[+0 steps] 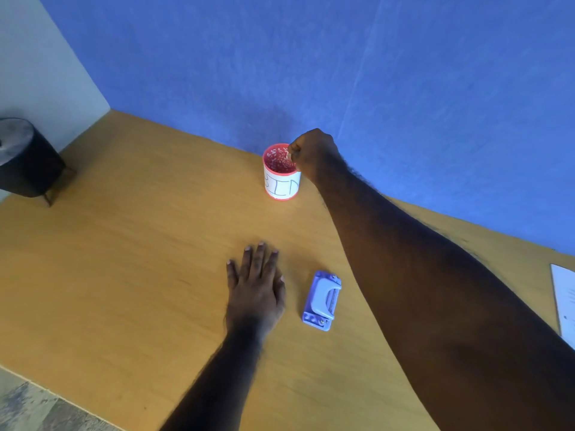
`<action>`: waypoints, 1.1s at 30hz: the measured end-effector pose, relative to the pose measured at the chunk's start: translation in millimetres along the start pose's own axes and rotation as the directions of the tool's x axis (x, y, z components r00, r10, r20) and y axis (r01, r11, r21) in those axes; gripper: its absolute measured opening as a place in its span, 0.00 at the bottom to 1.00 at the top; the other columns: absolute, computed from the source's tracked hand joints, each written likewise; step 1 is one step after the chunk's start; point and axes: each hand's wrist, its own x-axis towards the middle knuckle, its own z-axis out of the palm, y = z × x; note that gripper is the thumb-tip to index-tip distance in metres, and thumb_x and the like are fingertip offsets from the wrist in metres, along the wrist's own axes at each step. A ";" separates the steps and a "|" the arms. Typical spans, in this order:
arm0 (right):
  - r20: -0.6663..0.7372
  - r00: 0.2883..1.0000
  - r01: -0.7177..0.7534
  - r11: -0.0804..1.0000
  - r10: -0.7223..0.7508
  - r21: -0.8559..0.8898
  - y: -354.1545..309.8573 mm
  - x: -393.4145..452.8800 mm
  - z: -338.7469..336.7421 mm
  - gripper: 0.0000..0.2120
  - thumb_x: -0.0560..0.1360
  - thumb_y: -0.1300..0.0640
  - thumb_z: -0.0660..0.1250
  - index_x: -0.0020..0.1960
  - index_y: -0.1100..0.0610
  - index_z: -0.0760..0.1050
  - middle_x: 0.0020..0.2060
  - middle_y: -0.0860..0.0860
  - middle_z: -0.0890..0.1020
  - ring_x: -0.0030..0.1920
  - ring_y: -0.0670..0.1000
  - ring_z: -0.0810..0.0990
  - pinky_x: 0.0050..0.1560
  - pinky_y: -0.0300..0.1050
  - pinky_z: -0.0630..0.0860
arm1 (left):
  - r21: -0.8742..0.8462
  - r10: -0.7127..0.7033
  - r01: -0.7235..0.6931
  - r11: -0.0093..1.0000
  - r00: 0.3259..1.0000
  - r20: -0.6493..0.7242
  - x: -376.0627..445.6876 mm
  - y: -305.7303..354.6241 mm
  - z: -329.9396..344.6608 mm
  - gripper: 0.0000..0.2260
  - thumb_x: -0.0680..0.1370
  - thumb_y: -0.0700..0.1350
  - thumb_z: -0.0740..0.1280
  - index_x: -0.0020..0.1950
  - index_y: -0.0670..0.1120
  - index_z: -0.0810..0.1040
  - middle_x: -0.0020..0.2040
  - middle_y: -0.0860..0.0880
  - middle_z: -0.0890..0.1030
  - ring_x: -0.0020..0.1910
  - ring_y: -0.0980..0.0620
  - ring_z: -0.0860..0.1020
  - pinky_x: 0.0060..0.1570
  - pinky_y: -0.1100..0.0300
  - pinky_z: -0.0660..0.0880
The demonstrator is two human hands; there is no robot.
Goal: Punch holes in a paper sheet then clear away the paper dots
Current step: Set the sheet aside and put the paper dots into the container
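A small red cup wrapped in white paper marked "BIN" [281, 178] stands near the blue wall. My right hand [314, 152] hovers over its right rim, fingers pinched together with a small white bit, seemingly paper dots [288, 156], at the fingertips. A light purple hole punch [322, 301] lies on the wooden table [124, 259], nearer to me. My left hand [256, 283] rests flat on the table just left of the punch, fingers spread, holding nothing. The paper sheet [564, 303] lies at the right edge, partly cut off by the frame.
A dark round stool or bin on thin legs [26, 158] stands off the table's left corner. The blue wall [342, 73] runs along the table's far edge. The table's near edge lies at the bottom left, with grey floor [28, 405] beyond it.
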 end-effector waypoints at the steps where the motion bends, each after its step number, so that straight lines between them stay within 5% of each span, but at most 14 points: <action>1: 0.002 1.000 0.004 1.000 -0.004 -0.007 -1.4 0.6 0.7 0.11 0.74 0.56 0.68 0.54 0.54 0.84 0.51 0.54 0.85 0.50 0.56 0.83 0.52 0.53 0.82 | 0.000 -0.001 0.001 1.000 1.000 0.003 -0.2 0.1 0.2 0.25 0.79 0.54 0.53 0.76 0.50 0.65 0.79 0.47 0.62 0.79 0.45 0.57 0.74 0.38 0.53; 9: 0.059 0.997 0.055 0.995 -0.050 -0.088 -1.6 -3.5 -3.5 0.17 0.75 0.60 0.70 0.63 0.53 0.80 0.59 0.56 0.83 0.55 0.58 0.83 0.53 0.56 0.82 | 0.010 -0.012 0.012 1.000 1.000 0.015 -1.3 1.1 -1.7 0.25 0.80 0.55 0.52 0.77 0.51 0.62 0.80 0.48 0.59 0.79 0.46 0.54 0.76 0.40 0.49; 15: 0.007 0.994 0.109 0.993 -0.109 0.037 6.1 -10.8 -16.6 0.10 0.77 0.58 0.67 0.56 0.55 0.83 0.55 0.53 0.85 0.44 0.51 0.84 0.48 0.52 0.84 | 0.013 -0.016 0.016 1.000 1.000 0.019 -0.3 1.5 -2.0 0.25 0.80 0.55 0.52 0.77 0.51 0.63 0.79 0.48 0.60 0.79 0.46 0.55 0.76 0.40 0.50; 20: 0.103 0.989 0.100 0.993 -0.107 0.067 0.6 -13.6 -21.7 0.15 0.79 0.63 0.65 0.64 0.57 0.80 0.62 0.57 0.82 0.38 0.51 0.85 0.48 0.51 0.84 | 0.011 -0.021 0.021 1.000 0.999 0.025 -1.5 3.3 -3.5 0.25 0.80 0.55 0.51 0.77 0.51 0.63 0.80 0.48 0.59 0.79 0.46 0.54 0.76 0.40 0.51; 26: 0.077 0.988 0.126 0.984 -0.136 0.127 4.0 -24.5 -26.2 0.14 0.78 0.60 0.67 0.63 0.57 0.80 0.59 0.55 0.84 0.35 0.47 0.83 0.47 0.47 0.84 | 0.020 -0.029 0.029 0.999 0.999 0.034 -1.2 3.6 -5.3 0.26 0.80 0.55 0.50 0.78 0.52 0.62 0.80 0.49 0.58 0.79 0.47 0.54 0.76 0.39 0.51; 30: 0.038 0.991 0.120 0.977 -0.129 0.178 19.2 -40.8 -36.3 0.11 0.78 0.60 0.67 0.58 0.58 0.82 0.54 0.54 0.86 0.42 0.51 0.85 0.47 0.48 0.84 | 0.023 -0.026 0.026 0.999 0.999 0.039 -0.5 2.8 -4.5 0.26 0.80 0.55 0.50 0.78 0.52 0.61 0.80 0.49 0.58 0.79 0.46 0.54 0.76 0.39 0.52; 33: 0.078 0.989 0.120 0.991 -0.123 0.053 39.4 -64.8 -20.1 0.10 0.77 0.57 0.67 0.54 0.58 0.84 0.50 0.57 0.87 0.47 0.58 0.85 0.53 0.53 0.82 | 0.032 -0.031 0.030 0.999 0.998 0.049 -1.4 3.6 -4.4 0.26 0.80 0.55 0.50 0.78 0.52 0.61 0.80 0.49 0.57 0.80 0.46 0.53 0.76 0.39 0.51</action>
